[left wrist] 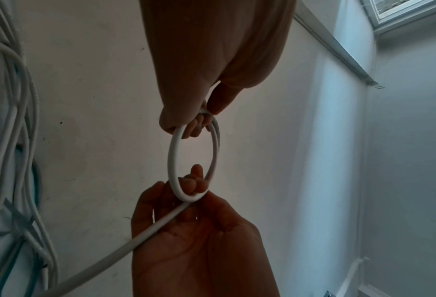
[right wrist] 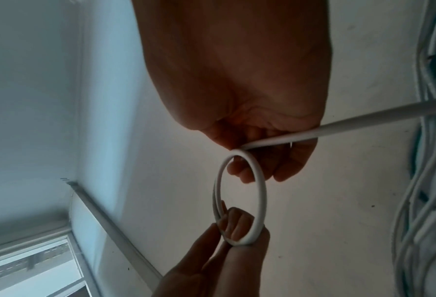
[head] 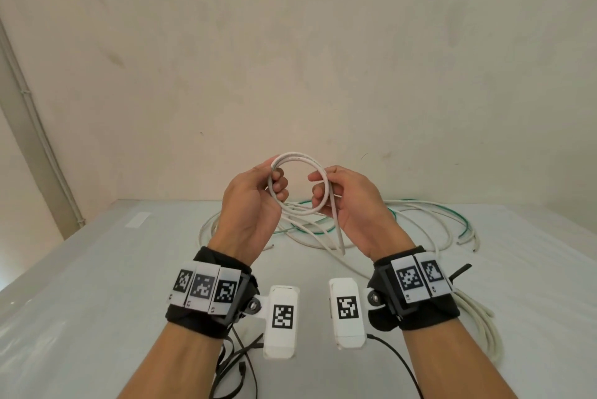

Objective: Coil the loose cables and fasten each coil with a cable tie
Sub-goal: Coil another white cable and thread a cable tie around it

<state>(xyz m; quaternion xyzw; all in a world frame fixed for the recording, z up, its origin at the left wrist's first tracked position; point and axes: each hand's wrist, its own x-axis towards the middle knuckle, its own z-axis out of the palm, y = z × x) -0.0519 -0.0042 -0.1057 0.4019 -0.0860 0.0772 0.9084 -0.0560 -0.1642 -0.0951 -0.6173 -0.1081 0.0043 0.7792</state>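
Observation:
I hold a small coil of white cable in the air above the table, with two or three turns in it. My left hand grips the coil's left side, fingers curled through the loop. My right hand pinches the right side, and the cable's tail runs down across its palm. In the left wrist view the coil hangs between the left hand above and the right hand below. The right wrist view shows the coil, the right hand and the left hand.
Loose white cables and a green cable sprawl over the grey table beyond my hands. Another white bundle trails off to the right. Thin black strips or cords lie near my left forearm. A plain wall stands behind.

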